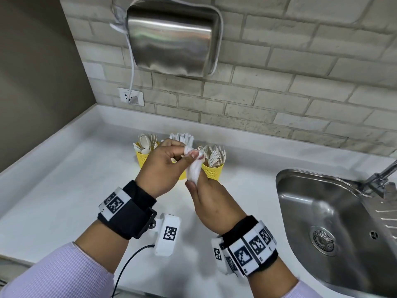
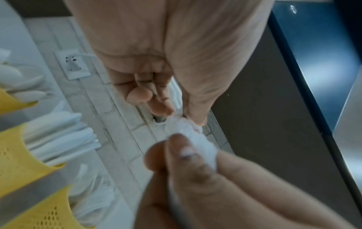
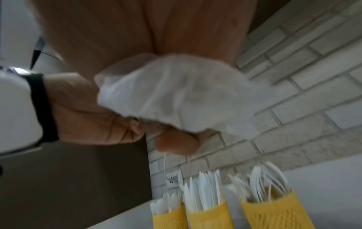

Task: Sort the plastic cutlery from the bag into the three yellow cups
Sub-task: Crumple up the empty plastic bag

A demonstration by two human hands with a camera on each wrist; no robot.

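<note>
Both hands hold a crumpled white plastic bag (image 1: 194, 168) above the counter, just in front of the cups. My left hand (image 1: 189, 154) pinches its top; my right hand (image 1: 193, 186) grips its lower part. In the left wrist view the bag (image 2: 195, 139) is squeezed between both hands' fingertips. The right wrist view shows the bag (image 3: 176, 96) bunched in the palm. Three yellow cups stand in a row: spoons (image 1: 142, 157) on the left, knives (image 1: 182, 137) in the middle and partly hidden by my left hand, forks (image 1: 213, 171) on the right.
A steel sink (image 1: 311, 203) with a faucet (image 1: 382, 175) lies at the right. A metal hand dryer (image 1: 171, 39) hangs on the brick wall above a socket (image 1: 131, 96). A white marked device (image 1: 168, 235) with a black cable sits under my wrists.
</note>
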